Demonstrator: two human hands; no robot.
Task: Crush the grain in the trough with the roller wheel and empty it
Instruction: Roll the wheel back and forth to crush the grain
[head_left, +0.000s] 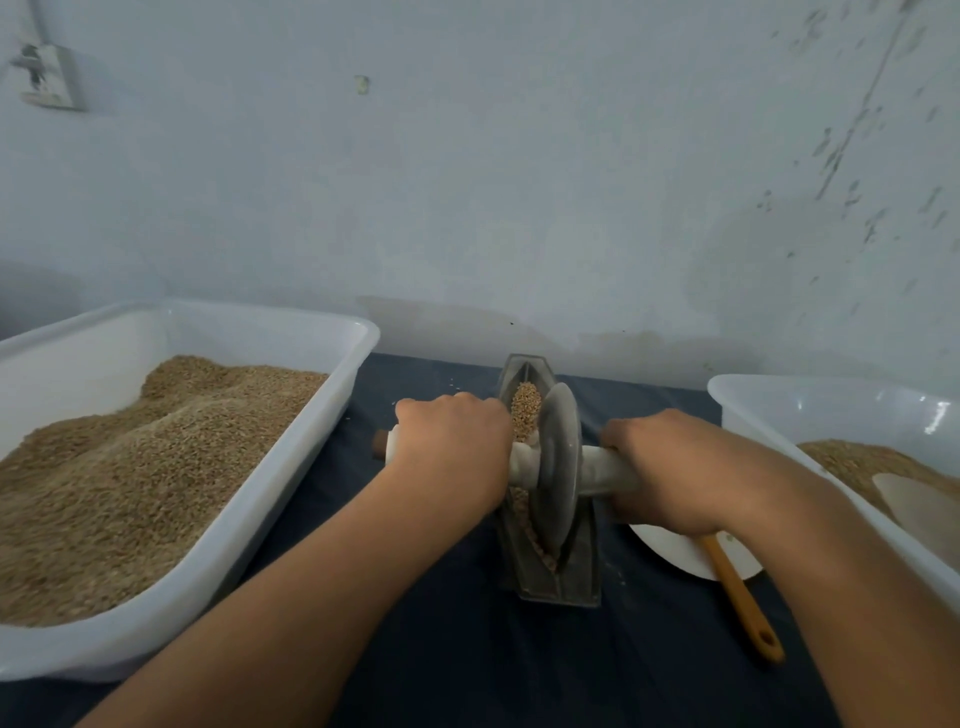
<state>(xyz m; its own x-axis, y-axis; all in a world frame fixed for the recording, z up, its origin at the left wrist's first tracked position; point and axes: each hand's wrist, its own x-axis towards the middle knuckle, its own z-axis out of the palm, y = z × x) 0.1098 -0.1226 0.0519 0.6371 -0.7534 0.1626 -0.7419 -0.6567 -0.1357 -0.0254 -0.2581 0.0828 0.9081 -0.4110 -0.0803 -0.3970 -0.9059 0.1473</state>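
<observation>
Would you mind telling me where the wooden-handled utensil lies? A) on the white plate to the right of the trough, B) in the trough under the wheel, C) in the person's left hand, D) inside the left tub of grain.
A: the wooden-handled utensil rests on the white plate, its handle reaching out over the dark cloth, just right of the trough.

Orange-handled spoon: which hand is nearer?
Right. The right hand grips the roller wheel's axle directly over the top of the orange-handled spoon; the left hand grips the axle's other end, across the trough.
</observation>
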